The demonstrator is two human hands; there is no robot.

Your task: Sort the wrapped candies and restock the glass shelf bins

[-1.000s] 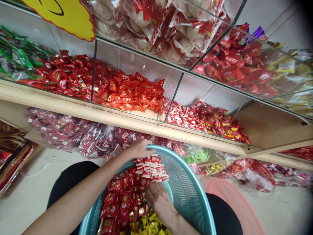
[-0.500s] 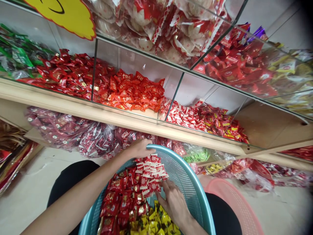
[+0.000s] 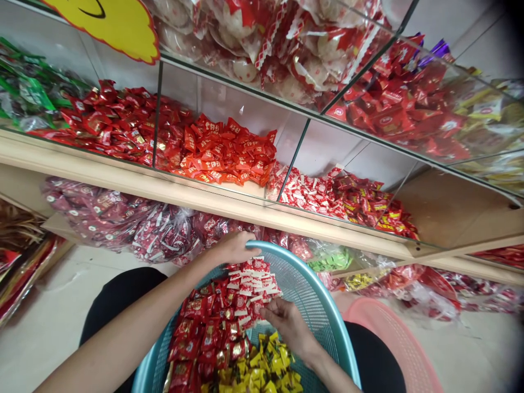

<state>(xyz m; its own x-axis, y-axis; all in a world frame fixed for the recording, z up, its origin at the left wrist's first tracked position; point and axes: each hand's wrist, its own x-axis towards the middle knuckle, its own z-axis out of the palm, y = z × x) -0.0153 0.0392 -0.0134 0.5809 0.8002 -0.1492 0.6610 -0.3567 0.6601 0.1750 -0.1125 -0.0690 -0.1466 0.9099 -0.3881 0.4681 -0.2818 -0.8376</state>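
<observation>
A blue-green plastic basket (image 3: 323, 289) stands between my knees. My left hand (image 3: 231, 248) is closed over its far rim. Inside lie red-and-white wrapped candies (image 3: 251, 281) in a neat overlapping stack, red-and-gold wrapped candies (image 3: 196, 327) on the left and a loose heap of yellow wrapped candies (image 3: 262, 368) at the near side. My right hand (image 3: 290, 327) is inside the basket, thumb and fingers pinched at the right edge of the red-and-white stack, on one of those candies. The fingertips partly cover that candy.
Ahead, a shelf (image 3: 229, 199) with glass dividers holds heaps of red candies (image 3: 229, 150) and more red-and-white ones. Bagged sweets (image 3: 164, 234) sit beneath it. A pink basket (image 3: 393, 333) stands on the floor to the right, partly behind my knee (image 3: 374, 355).
My right hand has moved slightly up and its fingers have drawn together at the stack's edge, uncovering more yellow candies. My left hand stays on the rim.
</observation>
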